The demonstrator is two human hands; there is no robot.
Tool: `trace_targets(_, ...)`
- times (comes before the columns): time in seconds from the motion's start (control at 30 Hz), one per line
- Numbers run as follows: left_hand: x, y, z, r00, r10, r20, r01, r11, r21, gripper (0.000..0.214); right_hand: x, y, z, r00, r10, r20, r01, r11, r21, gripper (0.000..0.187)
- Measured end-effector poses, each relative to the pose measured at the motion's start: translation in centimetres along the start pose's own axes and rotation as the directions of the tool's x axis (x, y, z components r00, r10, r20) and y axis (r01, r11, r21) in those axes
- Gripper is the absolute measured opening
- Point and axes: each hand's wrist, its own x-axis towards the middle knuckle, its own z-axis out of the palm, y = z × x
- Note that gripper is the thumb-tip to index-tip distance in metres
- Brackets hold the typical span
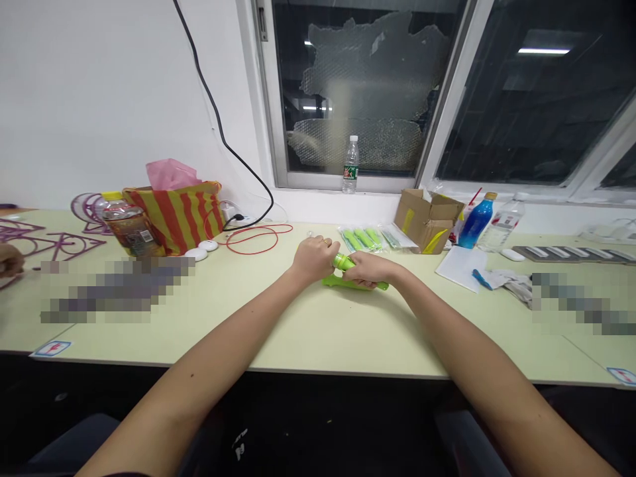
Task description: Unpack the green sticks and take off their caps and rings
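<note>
Above the middle of the table, my left hand point(315, 258) is closed around the left end of a bright green plastic tube point(342, 262). My right hand point(371, 267) grips the same tube from the right, close beside the left hand. Just below the tube a long green plastic part point(342, 283) runs under my right fingers, and its end point(382, 286) sticks out on the right. Whether the two green parts are joined is hidden by my hands. Behind them lie several green pieces in clear plastic packets point(365, 238).
A torn cardboard box point(430, 218), a white sheet point(461, 268) and bottles point(477, 220) stand or lie to the right. Leftward are a striped bag point(186, 218), a large bottle point(130, 228) and a red cable point(251, 242). Another person's hand point(10, 260) shows at far left.
</note>
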Motion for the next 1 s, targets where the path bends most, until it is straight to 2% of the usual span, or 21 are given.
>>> trace_targets(0.07, 0.1, 0.4, -0.3, 0.999, -0.023, 0.032, 0.023, 1.0, 0.004, 0.026, 0.2, 0.4, -0.1, 0.994, -0.018, -0.106, -0.003, 0.981, -0.195, 0.018)
trace_targets(0.17, 0.2, 0.9, -0.7, 0.994, -0.069, 0.083, 0.07, 0.998, -0.006, 0.023, 0.5, 0.8, -0.1, 0.961, -0.099, -0.256, -0.025, 0.898, -0.44, 0.014)
trace_targets(0.33, 0.1, 0.9, -1.0, 0.978, -0.131, 0.164, 0.137, 0.99, -0.025, 0.023, 1.1, 0.9, 0.7, 0.936, -0.148, -0.318, -0.11, 0.737, -0.667, 0.006)
trace_targets(0.43, 0.0, 0.7, -1.2, 0.965, -0.174, 0.196, 0.18, 0.984, -0.011, 0.025, 1.6, 0.9, 1.3, 0.915, -0.147, -0.375, -0.194, 0.655, -0.73, 0.009)
trace_targets(0.57, 0.1, 0.6, -1.4, 0.952, -0.215, 0.22, 0.22, 0.976, 0.0, 0.025, 2.2, 0.8, 1.7, 0.897, -0.131, -0.422, -0.27, 0.594, -0.758, 0.014)
trace_targets(0.77, 0.1, 0.4, -1.6, 0.929, -0.246, 0.275, 0.256, 0.967, -0.001, 0.021, 2.6, 0.7, 2.0, 0.882, -0.185, -0.433, -0.286, 0.52, -0.805, 0.015)
trace_targets(1.0, 0.1, 0.5, -2.1, 0.898, -0.292, 0.331, 0.312, 0.95, -0.009, 0.025, 3.0, 1.2, 2.2, 0.867, -0.248, -0.432, -0.271, 0.492, -0.827, 0.02)
